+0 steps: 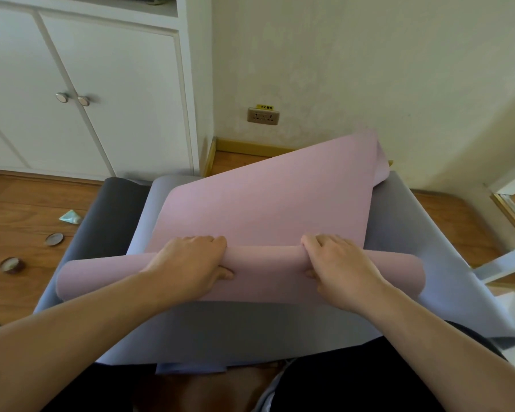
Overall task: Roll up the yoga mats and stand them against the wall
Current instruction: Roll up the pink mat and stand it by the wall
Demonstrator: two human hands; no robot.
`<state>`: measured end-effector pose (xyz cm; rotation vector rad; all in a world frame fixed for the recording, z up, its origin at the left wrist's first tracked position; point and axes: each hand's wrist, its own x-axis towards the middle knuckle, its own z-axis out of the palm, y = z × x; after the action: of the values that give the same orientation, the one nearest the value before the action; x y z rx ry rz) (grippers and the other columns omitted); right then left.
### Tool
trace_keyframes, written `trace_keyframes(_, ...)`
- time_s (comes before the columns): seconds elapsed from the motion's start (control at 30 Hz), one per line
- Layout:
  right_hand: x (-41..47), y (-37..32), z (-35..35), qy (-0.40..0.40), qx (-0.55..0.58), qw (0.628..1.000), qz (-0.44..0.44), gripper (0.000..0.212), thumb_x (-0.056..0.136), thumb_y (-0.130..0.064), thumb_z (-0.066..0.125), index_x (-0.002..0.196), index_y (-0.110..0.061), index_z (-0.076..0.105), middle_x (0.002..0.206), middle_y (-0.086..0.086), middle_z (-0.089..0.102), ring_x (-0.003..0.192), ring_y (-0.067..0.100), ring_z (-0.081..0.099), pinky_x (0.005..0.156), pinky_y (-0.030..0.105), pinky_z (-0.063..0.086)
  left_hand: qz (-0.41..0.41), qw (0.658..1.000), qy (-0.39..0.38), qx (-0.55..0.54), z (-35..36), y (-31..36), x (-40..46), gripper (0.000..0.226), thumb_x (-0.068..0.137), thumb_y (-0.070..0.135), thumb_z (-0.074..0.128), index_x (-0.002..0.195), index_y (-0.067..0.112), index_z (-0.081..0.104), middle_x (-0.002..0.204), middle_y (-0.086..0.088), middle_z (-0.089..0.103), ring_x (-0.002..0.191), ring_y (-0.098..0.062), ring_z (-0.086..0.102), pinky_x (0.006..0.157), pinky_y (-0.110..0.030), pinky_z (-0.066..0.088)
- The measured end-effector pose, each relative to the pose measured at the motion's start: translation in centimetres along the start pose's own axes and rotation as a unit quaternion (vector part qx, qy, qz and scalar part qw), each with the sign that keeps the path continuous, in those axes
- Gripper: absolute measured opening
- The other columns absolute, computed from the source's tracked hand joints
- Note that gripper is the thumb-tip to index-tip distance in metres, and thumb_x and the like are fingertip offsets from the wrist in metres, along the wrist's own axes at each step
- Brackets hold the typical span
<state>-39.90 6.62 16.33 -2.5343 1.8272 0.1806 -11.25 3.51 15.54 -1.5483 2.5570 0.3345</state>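
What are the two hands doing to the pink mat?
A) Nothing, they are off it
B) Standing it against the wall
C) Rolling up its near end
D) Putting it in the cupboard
C: the left hand and right hand both grip a rolled near end of the pink mat, while the rest lies flat on the grey mat.

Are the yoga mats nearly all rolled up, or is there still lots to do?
Still lots. Nothing looks done: no rolled mat stands against the wall. In hand: the left hand and right hand grip the roll just begun at the near end of the pink mat, which mostly lies flat. Left: finish that roll, then roll the lavender-grey mat beneath and the dark grey mat under that, and stand all up.
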Motion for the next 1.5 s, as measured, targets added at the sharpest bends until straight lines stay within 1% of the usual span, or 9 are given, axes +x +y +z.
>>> trace_keyframes(0.1, -0.2, -0.3, -0.1, -0.022, 0.000, 1.000, -0.001, 0.042, 0.088, -0.033, 0.072, 0.106, -0.023, 0.036, 0.109, 0.001, 0.060, 0.098, 0.026, 0.058, 0.082, 0.038, 0.045, 0.012, 1.000, -0.022, -0.009, 0.4, 0.1, 0.1, 0.034, 0.102, 0.058, 0.055, 0.106, 0.027, 0.043, 0.108, 0.003, 0.063, 0.096, -0.022, 0.062, 0.089, -0.042, 0.052)
trace_keyframes(0.23, -0.1, -0.4, -0.1, -0.044, -0.021, 0.999, 0.014, 0.057, 0.085, -0.045, 0.080, 0.101, -0.023, 0.030, 0.102, 0.002, 0.061, 0.093, 0.029, 0.063, 0.073, 0.039, 0.038, 0.017, 0.999, -0.041, -0.021, 0.7, 0.0, 0.3, 0.036, 0.101, 0.060, 0.055, 0.102, 0.029, 0.036, 0.094, 0.010, 0.050, 0.085, -0.017, 0.052, 0.086, -0.038, 0.050)
trace_keyframes(0.5, 0.0, 0.4, 0.4, -0.102, 0.047, 0.994, -0.005, 0.050, 0.095, -0.031, 0.073, 0.106, -0.024, 0.024, 0.108, 0.004, 0.062, 0.093, 0.032, 0.066, 0.078, 0.047, 0.055, 0.050, 0.997, -0.059, -0.007, 1.0, -0.4, 0.1, 0.050, 0.096, 0.066, 0.059, 0.113, 0.032, 0.027, 0.099, 0.009, 0.057, 0.082, -0.012, 0.056, 0.082, -0.033, 0.052)
trace_keyframes(0.6, -0.1, 0.5, 0.1, -0.099, 0.054, 0.993, -0.025, 0.049, 0.096, -0.039, 0.072, 0.103, -0.026, 0.026, 0.109, 0.001, 0.060, 0.093, 0.030, 0.065, 0.076, 0.044, 0.051, 0.050, 0.996, -0.069, -0.021, 1.1, -0.6, 0.0, 0.048, 0.099, 0.065, 0.056, 0.112, 0.034, 0.022, 0.100, 0.008, 0.061, 0.081, -0.013, 0.058, 0.080, -0.032, 0.051)
trace_keyframes(0.87, 0.2, 0.4, -0.3, -0.005, 0.014, 1.000, -0.001, 0.025, 0.093, -0.041, 0.071, 0.103, -0.027, 0.053, 0.106, -0.006, 0.054, 0.105, 0.024, 0.058, 0.073, 0.036, 0.034, 0.026, 0.999, 0.001, -0.037, 1.1, 0.4, 0.1, 0.040, 0.098, 0.064, 0.058, 0.119, 0.031, 0.050, 0.106, 0.011, 0.046, 0.095, -0.012, 0.050, 0.090, -0.033, 0.050)
trace_keyframes(1.13, -0.1, 0.1, -0.1, -0.064, -0.006, 0.998, -0.020, 0.030, 0.096, -0.035, 0.063, 0.113, -0.023, 0.041, 0.118, 0.002, 0.062, 0.102, 0.029, 0.061, 0.076, 0.041, 0.044, 0.070, 0.997, 0.032, -0.002, 2.1, 1.5, 0.0, 0.030, 0.104, 0.049, 0.051, 0.120, 0.024, 0.044, 0.115, 0.001, 0.059, 0.095, -0.018, 0.058, 0.087, -0.037, 0.051)
trace_keyframes(1.23, -0.4, -0.2, -0.4, -0.065, 0.013, 0.998, -0.017, 0.037, 0.091, -0.042, 0.066, 0.105, -0.026, 0.035, 0.111, 0.000, 0.062, 0.095, 0.026, 0.061, 0.077, 0.041, 0.050, 0.072, 0.997, 0.018, 0.016, 2.0, 1.7, -0.1, 0.043, 0.098, 0.059, 0.054, 0.118, 0.024, 0.039, 0.112, 0.002, 0.060, 0.093, -0.020, 0.060, 0.082, -0.035, 0.051)
trace_keyframes(1.33, -0.4, -0.5, -0.2, -0.073, -0.001, 0.997, -0.012, 0.056, 0.082, -0.063, 0.074, 0.101, -0.028, 0.034, 0.106, -0.002, 0.063, 0.096, 0.027, 0.064, 0.071, 0.039, 0.042, 0.054, 0.998, -0.010, 0.041, 1.7, 1.8, 0.3, 0.059, 0.090, 0.073, 0.061, 0.119, 0.026, 0.040, 0.110, 0.003, 0.064, 0.093, -0.021, 0.065, 0.077, -0.034, 0.047)
trace_keyframes(1.5, -0.2, -0.2, 0.0, -0.043, -0.022, 0.999, -0.014, 0.033, 0.091, -0.048, 0.067, 0.100, -0.032, 0.040, 0.112, -0.003, 0.067, 0.103, 0.027, 0.066, 0.073, 0.038, 0.041, 0.039, 0.999, -0.029, 0.019, 2.0, 2.2, 0.6, 0.037, 0.099, 0.055, 0.057, 0.118, 0.025, 0.046, 0.115, -0.002, 0.066, 0.099, -0.027, 0.067, 0.082, -0.041, 0.052)
